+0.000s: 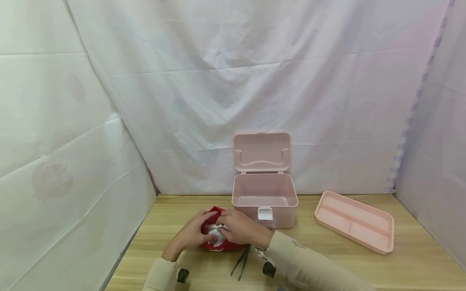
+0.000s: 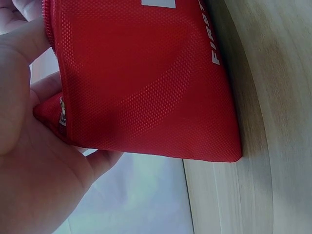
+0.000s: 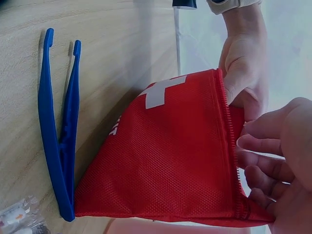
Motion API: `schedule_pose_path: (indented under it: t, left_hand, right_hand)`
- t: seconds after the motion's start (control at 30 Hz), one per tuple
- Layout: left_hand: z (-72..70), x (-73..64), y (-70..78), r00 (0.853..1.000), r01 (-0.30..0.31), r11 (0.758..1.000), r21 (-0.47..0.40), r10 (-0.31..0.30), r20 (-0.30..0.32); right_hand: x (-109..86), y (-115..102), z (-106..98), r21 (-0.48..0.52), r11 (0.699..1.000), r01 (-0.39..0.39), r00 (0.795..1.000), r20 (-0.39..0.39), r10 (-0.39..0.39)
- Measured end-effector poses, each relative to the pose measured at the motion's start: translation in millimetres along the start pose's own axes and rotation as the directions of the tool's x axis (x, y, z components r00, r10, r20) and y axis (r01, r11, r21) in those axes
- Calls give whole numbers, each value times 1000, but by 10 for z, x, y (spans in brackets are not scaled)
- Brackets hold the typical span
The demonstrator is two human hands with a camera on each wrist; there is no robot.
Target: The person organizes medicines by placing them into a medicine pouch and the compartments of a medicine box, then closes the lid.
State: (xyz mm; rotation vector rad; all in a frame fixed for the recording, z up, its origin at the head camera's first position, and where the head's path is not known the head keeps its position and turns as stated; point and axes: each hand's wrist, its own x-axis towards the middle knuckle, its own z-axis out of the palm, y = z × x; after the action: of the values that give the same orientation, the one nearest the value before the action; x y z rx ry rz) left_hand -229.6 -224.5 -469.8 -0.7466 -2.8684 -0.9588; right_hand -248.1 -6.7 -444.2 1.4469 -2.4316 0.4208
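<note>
A red first aid pouch (image 1: 229, 245), unzipped, stands on the table with its white cross and lettering on the near side (image 3: 170, 161). My left hand (image 1: 193, 232) grips its left end, thumb inside the opening and fingers along the far edge. In the left wrist view that hand (image 2: 39, 146) is wrapped around the zipped corner. My right hand (image 1: 238, 227) reaches into the mouth from the right, fingers curled, pinching a white packet in clear plastic (image 1: 217, 233). The pouch wall partly hides those fingertips in the right wrist view.
Blue tweezers (image 3: 53, 131) lie in front of the pouch, beside a clear-wrapped packet (image 3: 19, 214). Behind stands a pink box (image 1: 282, 216) with its lid (image 1: 262, 149) raised. A pink divided tray (image 1: 354, 222) lies to the right. White cloth (image 1: 218, 101) hangs around the table.
</note>
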Motion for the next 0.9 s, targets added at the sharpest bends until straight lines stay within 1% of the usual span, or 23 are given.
schedule_pose_path:
  t: [0.07,0.23,0.37,0.5,0.67,0.73,0.9]
  left_hand:
    - [3,0,-4,1000,-3,1000,0,3,-1]
    - [5,6,-4,1000,-3,1000,8,3,-4]
    - [6,18,-9,1000,8,1000,18,-8,-6]
    - [-3,29,-3,1000,16,1000,15,-15,-8]
    - [-12,37,6,1000,17,1000,1,-17,-5]
    - [-8,36,5,1000,20,1000,1,-20,-3]
    - [11,28,-1,999,33,999,-1,-33,-1]
  right_hand:
    - [-2,12,4,28,1000,-11,1000,5,10]
    - [-33,40,-45,147,988,-47,999,21,44]
    - [-71,64,-167,235,970,-54,998,-4,57]
    - [-135,91,-316,266,961,-72,996,-26,82]
    - [-276,153,-441,302,950,-73,994,-59,95]
    - [-349,190,-465,334,940,-64,993,-70,93]
    - [-527,299,-519,408,912,-52,994,-68,87]
